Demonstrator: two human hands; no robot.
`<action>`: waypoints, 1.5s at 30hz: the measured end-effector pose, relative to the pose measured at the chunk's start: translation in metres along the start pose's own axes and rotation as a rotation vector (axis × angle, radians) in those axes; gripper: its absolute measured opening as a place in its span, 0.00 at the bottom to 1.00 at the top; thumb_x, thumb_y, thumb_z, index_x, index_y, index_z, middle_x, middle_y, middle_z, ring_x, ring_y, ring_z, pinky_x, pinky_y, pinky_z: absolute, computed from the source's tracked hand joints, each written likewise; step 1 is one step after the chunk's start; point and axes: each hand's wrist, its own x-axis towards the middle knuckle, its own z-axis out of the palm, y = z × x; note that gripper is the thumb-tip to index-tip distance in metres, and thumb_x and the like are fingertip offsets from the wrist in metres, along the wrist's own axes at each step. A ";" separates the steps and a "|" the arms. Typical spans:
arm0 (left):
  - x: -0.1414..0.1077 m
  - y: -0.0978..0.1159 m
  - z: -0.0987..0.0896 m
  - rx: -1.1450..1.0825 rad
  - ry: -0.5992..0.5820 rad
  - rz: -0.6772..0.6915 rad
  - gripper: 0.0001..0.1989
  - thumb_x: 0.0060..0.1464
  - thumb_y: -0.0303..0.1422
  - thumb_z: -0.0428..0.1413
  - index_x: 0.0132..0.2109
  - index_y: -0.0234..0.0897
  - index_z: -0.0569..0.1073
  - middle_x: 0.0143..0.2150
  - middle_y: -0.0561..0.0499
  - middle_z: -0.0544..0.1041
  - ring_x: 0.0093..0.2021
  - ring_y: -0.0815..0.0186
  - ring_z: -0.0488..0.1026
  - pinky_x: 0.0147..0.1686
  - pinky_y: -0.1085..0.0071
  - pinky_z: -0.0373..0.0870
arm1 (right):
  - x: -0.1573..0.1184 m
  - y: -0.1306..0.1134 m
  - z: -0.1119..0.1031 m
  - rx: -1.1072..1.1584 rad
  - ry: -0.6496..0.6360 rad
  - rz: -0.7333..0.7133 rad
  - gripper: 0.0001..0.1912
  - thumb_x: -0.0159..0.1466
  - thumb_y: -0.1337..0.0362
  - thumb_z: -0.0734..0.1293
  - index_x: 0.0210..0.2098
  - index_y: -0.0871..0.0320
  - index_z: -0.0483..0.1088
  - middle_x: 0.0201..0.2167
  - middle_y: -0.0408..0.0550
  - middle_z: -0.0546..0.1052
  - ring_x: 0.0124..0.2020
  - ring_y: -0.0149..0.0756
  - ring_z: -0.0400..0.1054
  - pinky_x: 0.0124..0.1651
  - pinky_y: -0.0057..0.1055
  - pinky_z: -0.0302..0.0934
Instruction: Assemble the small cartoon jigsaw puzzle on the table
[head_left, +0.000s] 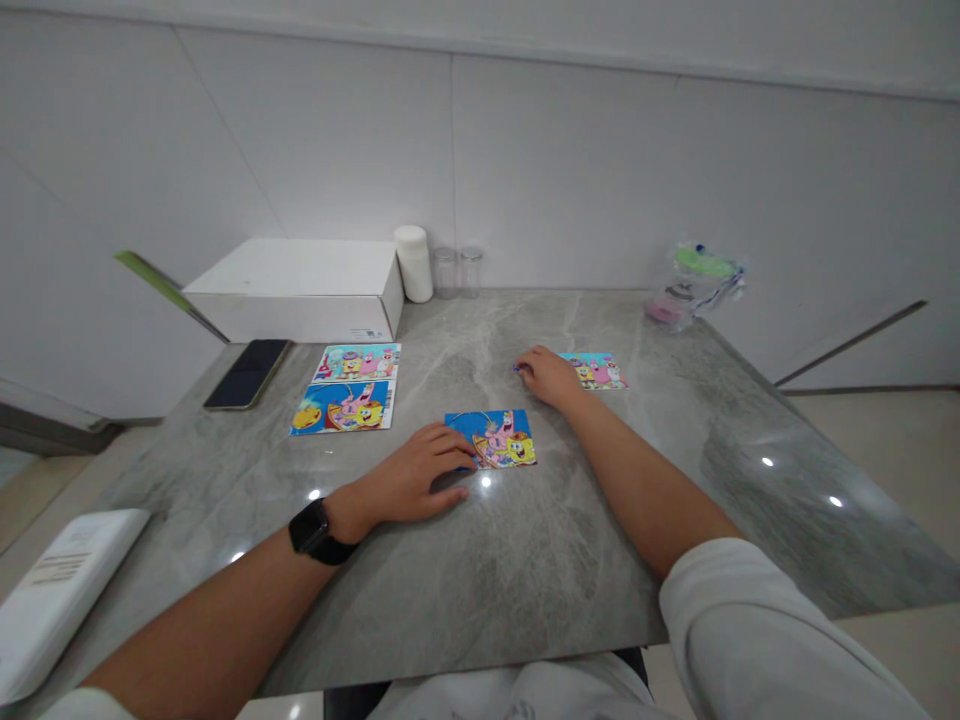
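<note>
My left hand [424, 470], below a dark watch [319, 530], lies on the table with its fingers stretched out and apart. Its fingertips rest on the lower left of a blue cartoon picture [506, 440] with a pink and a yellow figure. Farther right, my right hand [549, 377] has its fingers bent together around a small dark-blue piece [517, 368], of which only a bit shows. Partly behind that hand lies another cartoon picture [604, 371], light blue with several figures; its left part is hidden.
A printed cartoon sheet [356, 364] lies at left beside a phone [249, 374]. Along the wall stand a white box [300, 270], a white bottle [414, 265], two clear jars [458, 273] and a plastic bag [694, 285]. A white case [64, 600] lies at the near left.
</note>
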 end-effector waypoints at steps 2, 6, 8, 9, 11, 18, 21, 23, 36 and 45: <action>0.000 0.000 0.000 0.009 -0.002 -0.001 0.15 0.66 0.41 0.58 0.56 0.43 0.77 0.59 0.45 0.79 0.61 0.54 0.73 0.71 0.49 0.58 | -0.001 0.003 -0.002 0.024 0.004 0.008 0.16 0.73 0.62 0.64 0.56 0.58 0.78 0.54 0.58 0.78 0.54 0.44 0.72 0.57 0.33 0.63; 0.000 0.000 0.000 0.032 -0.012 -0.012 0.14 0.66 0.41 0.58 0.55 0.44 0.78 0.59 0.45 0.78 0.61 0.55 0.73 0.72 0.48 0.57 | -0.001 0.007 -0.002 0.054 -0.007 -0.020 0.17 0.73 0.62 0.64 0.56 0.58 0.78 0.55 0.58 0.78 0.55 0.44 0.72 0.58 0.32 0.62; 0.000 0.000 0.000 0.044 -0.019 -0.014 0.14 0.67 0.41 0.57 0.55 0.44 0.78 0.60 0.45 0.78 0.62 0.55 0.73 0.72 0.48 0.56 | 0.000 0.008 -0.002 0.055 -0.027 -0.037 0.16 0.72 0.64 0.64 0.55 0.58 0.79 0.54 0.58 0.78 0.55 0.43 0.72 0.57 0.32 0.62; 0.000 0.000 0.000 0.053 -0.023 -0.011 0.14 0.67 0.41 0.57 0.55 0.44 0.78 0.60 0.45 0.78 0.62 0.55 0.73 0.73 0.47 0.55 | 0.001 0.009 -0.003 0.056 -0.038 -0.037 0.15 0.71 0.64 0.65 0.53 0.58 0.79 0.53 0.58 0.79 0.54 0.43 0.73 0.57 0.32 0.63; -0.001 0.001 0.000 0.080 -0.033 -0.005 0.14 0.68 0.41 0.56 0.56 0.44 0.77 0.60 0.46 0.78 0.63 0.55 0.72 0.74 0.46 0.53 | 0.003 0.010 -0.004 0.065 -0.067 -0.019 0.13 0.68 0.65 0.67 0.50 0.59 0.80 0.51 0.57 0.80 0.52 0.43 0.74 0.55 0.31 0.63; 0.001 0.008 -0.003 0.171 -0.018 0.051 0.14 0.68 0.41 0.56 0.55 0.43 0.79 0.60 0.44 0.79 0.61 0.53 0.74 0.71 0.48 0.58 | 0.005 0.012 -0.010 0.139 -0.203 0.059 0.09 0.64 0.66 0.72 0.44 0.58 0.81 0.45 0.53 0.84 0.43 0.39 0.76 0.44 0.28 0.64; 0.002 0.008 -0.003 0.180 -0.012 0.067 0.13 0.68 0.41 0.56 0.54 0.43 0.80 0.57 0.45 0.80 0.59 0.55 0.75 0.69 0.51 0.62 | 0.005 0.010 -0.009 0.132 -0.195 0.033 0.13 0.64 0.69 0.73 0.48 0.57 0.80 0.45 0.51 0.84 0.44 0.37 0.77 0.44 0.27 0.63; 0.002 0.007 -0.001 0.183 -0.008 0.070 0.13 0.68 0.40 0.57 0.54 0.43 0.80 0.56 0.46 0.81 0.58 0.56 0.75 0.68 0.52 0.63 | 0.005 0.009 -0.008 0.116 -0.196 0.012 0.12 0.64 0.69 0.72 0.47 0.58 0.80 0.45 0.52 0.84 0.45 0.37 0.77 0.45 0.27 0.63; 0.011 0.015 -0.004 0.217 -0.033 -0.025 0.11 0.69 0.38 0.55 0.52 0.44 0.80 0.50 0.48 0.83 0.53 0.58 0.78 0.67 0.52 0.60 | -0.004 0.006 -0.015 0.294 -0.197 0.062 0.09 0.59 0.69 0.75 0.41 0.56 0.81 0.37 0.47 0.84 0.37 0.36 0.76 0.39 0.28 0.63; 0.036 0.015 0.000 0.269 -0.005 -0.133 0.11 0.69 0.37 0.54 0.51 0.42 0.80 0.44 0.46 0.83 0.46 0.58 0.78 0.60 0.55 0.65 | -0.026 -0.025 -0.004 1.308 -0.247 0.225 0.15 0.54 0.55 0.78 0.37 0.56 0.78 0.30 0.41 0.77 0.24 0.26 0.61 0.23 0.23 0.51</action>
